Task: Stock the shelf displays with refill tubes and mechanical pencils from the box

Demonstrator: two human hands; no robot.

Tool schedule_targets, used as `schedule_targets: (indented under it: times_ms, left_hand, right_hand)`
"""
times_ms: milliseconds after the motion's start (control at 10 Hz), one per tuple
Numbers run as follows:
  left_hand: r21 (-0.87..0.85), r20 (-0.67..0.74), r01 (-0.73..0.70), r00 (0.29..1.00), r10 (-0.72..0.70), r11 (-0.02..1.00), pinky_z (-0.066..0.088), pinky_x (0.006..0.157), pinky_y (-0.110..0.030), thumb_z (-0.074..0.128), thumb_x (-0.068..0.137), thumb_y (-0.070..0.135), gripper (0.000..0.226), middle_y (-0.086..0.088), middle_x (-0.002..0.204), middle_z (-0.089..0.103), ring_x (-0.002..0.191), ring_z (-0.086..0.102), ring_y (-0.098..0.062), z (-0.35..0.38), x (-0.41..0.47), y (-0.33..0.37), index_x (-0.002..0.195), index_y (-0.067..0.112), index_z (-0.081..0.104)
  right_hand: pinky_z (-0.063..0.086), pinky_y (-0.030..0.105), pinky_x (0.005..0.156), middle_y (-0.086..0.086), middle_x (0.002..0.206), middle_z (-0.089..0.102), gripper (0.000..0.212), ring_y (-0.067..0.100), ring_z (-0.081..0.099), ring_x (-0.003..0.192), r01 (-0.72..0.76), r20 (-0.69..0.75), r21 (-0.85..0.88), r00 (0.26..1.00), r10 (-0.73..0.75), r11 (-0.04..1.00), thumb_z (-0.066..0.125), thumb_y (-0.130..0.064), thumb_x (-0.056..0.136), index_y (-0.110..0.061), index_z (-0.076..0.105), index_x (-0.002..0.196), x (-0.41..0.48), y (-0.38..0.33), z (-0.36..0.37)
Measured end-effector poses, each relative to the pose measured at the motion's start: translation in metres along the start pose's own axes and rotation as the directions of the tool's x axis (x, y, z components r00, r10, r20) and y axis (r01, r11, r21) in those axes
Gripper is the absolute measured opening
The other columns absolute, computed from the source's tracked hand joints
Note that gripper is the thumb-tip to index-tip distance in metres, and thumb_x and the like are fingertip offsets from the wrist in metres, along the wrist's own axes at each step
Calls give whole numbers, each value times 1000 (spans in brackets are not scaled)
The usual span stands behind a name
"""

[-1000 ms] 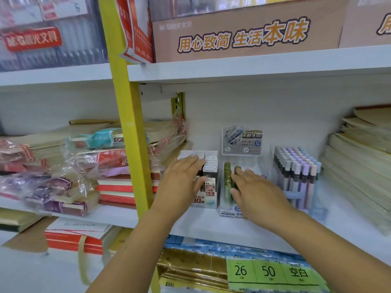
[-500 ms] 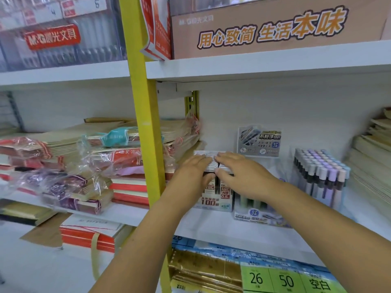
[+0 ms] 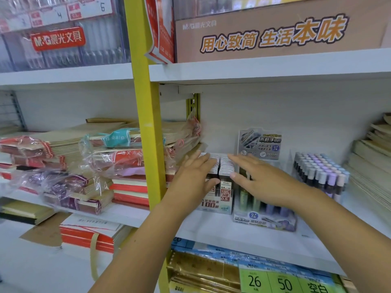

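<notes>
fingers [image 3: 204,160] of left hand [image 3: 195,182] and right hand [image 3: 268,183] lie straight atop the refill tubes [image 3: 226,168]; that rack seems full, pencils [image 3: 319,172] at right stocked too.

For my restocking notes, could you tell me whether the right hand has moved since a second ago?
Yes: the right hand shifted left, from the 2B display onto the HB box.
</notes>
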State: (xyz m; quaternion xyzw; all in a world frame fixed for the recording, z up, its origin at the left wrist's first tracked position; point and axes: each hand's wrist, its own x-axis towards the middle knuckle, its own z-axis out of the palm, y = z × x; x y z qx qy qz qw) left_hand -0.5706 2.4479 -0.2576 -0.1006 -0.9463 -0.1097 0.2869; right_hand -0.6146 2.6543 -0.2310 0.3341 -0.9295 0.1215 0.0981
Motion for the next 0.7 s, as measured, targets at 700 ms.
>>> schedule_targets:
  times_ms: [700]
  left_hand:
    - [136,0,-81,997,82,987,4,122,-48,53,99,42,62,6,163,29,152,17,-14,-16,-18,44,154,32,28]
  right_hand:
    - [6,28,118,-4,161,14,52,12,9,148,-78,-77,-50,994,74,996,31,-39,103,-30,17,153,-67,-9,11]
